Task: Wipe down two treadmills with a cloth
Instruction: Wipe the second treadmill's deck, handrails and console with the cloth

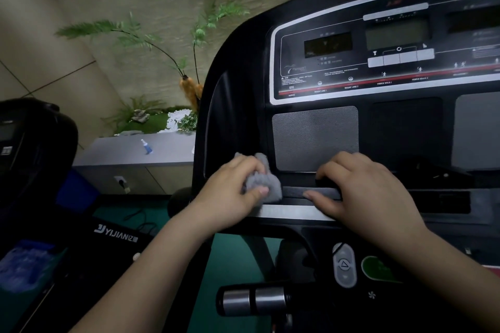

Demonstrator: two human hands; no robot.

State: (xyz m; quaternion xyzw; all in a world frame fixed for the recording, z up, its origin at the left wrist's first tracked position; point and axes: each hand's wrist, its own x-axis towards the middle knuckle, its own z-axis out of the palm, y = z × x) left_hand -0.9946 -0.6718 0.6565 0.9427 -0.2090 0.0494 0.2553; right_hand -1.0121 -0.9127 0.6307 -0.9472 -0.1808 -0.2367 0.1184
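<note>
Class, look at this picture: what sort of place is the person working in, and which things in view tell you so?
Probably a small gym or fitness room. A Johnson treadmill console fills the view, a second machine marked Yijian stands to its left, and green sports flooring lies beneath. The left hand wipes with a grey cloth.

Console ledge [297,211] open between hands, speaker grille [315,138] behind
</note>
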